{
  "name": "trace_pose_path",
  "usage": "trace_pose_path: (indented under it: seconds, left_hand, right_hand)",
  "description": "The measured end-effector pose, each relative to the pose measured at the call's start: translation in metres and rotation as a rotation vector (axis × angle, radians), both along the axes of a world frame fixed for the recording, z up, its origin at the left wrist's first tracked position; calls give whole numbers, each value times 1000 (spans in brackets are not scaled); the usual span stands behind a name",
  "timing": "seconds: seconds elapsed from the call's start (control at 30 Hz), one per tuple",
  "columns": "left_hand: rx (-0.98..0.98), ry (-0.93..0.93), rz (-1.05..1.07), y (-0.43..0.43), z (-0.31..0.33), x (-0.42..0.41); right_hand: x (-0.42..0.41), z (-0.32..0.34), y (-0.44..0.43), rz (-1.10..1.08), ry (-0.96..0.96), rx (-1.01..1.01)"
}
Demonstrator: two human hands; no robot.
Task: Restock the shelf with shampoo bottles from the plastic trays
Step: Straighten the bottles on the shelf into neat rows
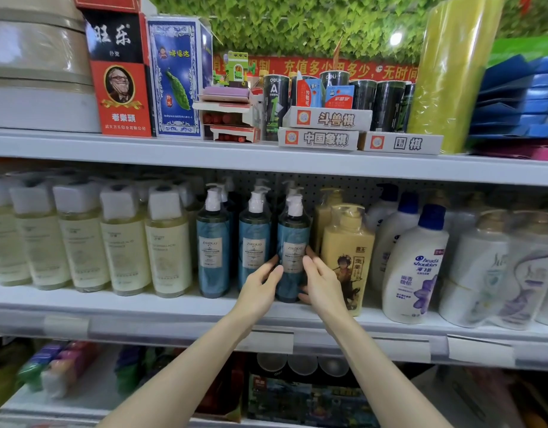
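A blue pump shampoo bottle point(292, 242) stands upright at the front of the middle shelf point(174, 307). My left hand point(262, 287) presses on its left side and my right hand point(320, 284) wraps its right side, so both hands hold its lower half. Two matching blue bottles point(213, 242) point(254, 239) stand to its left, with more rows behind them. A yellow pump bottle point(347, 251) stands just right of my right hand. No plastic tray is in view.
Pale yellow bottles point(121, 239) fill the shelf's left part, and white Head & Shoulders bottles point(414, 267) the right. The upper shelf point(204, 152) carries card boxes and board games. Price tag holders point(272, 339) line the shelf edge; more goods lie on the shelf below.
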State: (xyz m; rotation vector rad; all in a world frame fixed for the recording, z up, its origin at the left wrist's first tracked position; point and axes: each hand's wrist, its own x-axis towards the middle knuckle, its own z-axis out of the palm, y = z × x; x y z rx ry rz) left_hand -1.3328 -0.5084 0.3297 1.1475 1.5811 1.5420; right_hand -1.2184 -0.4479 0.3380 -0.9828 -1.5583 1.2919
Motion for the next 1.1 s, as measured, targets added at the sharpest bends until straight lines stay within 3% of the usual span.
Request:
trace_pose_path:
  seconds: [1.1]
  left_hand:
    - [-4,-24,14,-2,12,6]
  right_hand:
    - [-2,8,-2,31,-27,-53]
